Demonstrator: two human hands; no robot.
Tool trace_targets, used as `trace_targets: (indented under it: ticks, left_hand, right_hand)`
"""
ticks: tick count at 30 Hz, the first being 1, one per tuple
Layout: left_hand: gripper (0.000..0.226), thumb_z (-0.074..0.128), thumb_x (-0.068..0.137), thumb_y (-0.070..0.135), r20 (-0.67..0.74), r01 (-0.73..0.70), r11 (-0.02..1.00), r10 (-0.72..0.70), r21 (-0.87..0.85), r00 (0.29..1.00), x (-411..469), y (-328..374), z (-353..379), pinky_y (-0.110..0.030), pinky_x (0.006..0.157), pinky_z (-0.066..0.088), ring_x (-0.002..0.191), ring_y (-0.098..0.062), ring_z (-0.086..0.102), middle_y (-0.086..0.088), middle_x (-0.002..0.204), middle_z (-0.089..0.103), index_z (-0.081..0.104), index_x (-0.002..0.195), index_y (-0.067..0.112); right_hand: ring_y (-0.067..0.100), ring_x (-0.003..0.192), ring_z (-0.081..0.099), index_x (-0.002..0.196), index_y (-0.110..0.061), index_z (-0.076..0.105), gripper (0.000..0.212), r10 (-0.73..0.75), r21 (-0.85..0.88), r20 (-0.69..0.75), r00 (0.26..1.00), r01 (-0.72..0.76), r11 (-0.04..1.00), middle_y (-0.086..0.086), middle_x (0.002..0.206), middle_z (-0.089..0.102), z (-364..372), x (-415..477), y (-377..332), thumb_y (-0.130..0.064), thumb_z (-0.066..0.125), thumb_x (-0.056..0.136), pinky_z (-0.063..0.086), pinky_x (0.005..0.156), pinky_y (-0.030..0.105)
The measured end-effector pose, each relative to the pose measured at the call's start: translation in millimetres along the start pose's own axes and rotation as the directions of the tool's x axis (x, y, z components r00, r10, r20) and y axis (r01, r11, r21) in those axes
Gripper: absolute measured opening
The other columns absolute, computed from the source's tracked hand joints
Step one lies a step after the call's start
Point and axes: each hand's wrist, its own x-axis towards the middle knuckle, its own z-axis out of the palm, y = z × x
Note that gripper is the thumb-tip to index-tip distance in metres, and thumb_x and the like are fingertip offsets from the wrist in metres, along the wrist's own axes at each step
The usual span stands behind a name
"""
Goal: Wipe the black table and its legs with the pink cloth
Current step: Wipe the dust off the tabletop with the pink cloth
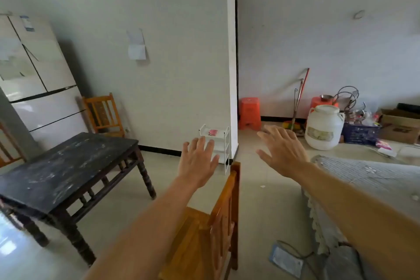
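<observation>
- Head view: two bare forearms reach forward from the bottom edge, with the backs of the hands towards the camera.
- The left hand (197, 161) hangs in mid-air. Its fingers (201, 144) are straight and slightly spread, and they hold nothing.
- The right hand (280, 150) is at about the same height and apart from the left. Its fingers (272, 134) are fanned wide and straight, and they also hold nothing.
- The pink cloth (213, 132) lies crumpled on the top tier of a small white rack (225, 143). The rack stands on the floor against the corner of the wall.
- The rack is beyond the left fingertips, which overlap its lower tiers in the picture. Neither hand touches the cloth.
- The black table (66, 166) stands to the left, well apart from both hands. Its top is streaked with pale marks, and its turned legs (146, 179) rest on the tiled floor (163, 170).
- A wooden chair (225, 211) sits below and between the forearms, with its back upright.
- Bare floor runs between the table's right edge and the chair, and on to the rack.
- A grey patterned cover (375, 179) with a lace border bounds the floor on the right, under the right forearm.
- A refrigerator (41, 88) and a second chair (104, 113) stand behind the table.
- An orange stool (250, 112) and a white jug (323, 127) stand past the wall corner.
</observation>
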Motion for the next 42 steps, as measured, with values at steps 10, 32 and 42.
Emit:
trace_targets:
  ticks: [10, 32, 42]
  left_hand:
    - [0.053, 0.026, 0.100, 0.049, 0.049, 0.050, 0.999, -0.049, -0.005, 0.998, 148.4, 46.9, 91.5, -0.042, 0.110, 0.028, 0.134, -0.024, 0.033, -0.007, 0.148, 0.035, 0.033, 0.142, 0.019]
    - [0.045, 0.034, 0.098, 0.045, 0.185, 0.183, 0.983, -0.180, 0.003, 0.966, 483.0, 6.7, 300.2, -0.040, 0.099, 0.035, 0.114, -0.026, 0.049, -0.005, 0.129, 0.050, 0.043, 0.133, 0.017]
    - [0.037, 0.042, 0.096, 0.040, 0.232, 0.347, 0.938, -0.332, -0.021, 0.914, 621.8, -28.8, 409.3, -0.038, 0.090, 0.037, 0.106, -0.025, 0.053, -0.004, 0.119, 0.056, 0.051, 0.124, 0.016]
  right_hand:
    - [0.030, 0.133, 0.040, 0.138, -0.018, 0.046, 0.053, 0.030, 0.042, 0.166, 0.986, -0.038, 0.998, 0.010, 0.147, 0.040, 105.3, 87.1, 131.3, -0.048, 0.048, 0.094, 0.033, 0.107, 0.045]
    - [0.024, 0.130, 0.044, 0.145, -0.021, 0.035, 0.055, -0.125, 0.169, 0.371, 0.920, 0.066, 0.983, 0.005, 0.149, 0.037, 348.7, 379.0, 273.0, -0.049, 0.040, 0.098, 0.040, 0.106, 0.039]
    - [0.024, 0.135, 0.039, 0.148, -0.025, 0.029, 0.055, -0.279, 0.261, 0.457, 0.845, 0.172, 0.950, 0.003, 0.154, 0.029, 518.1, 528.9, 318.9, -0.050, 0.035, 0.100, 0.038, 0.107, 0.038]
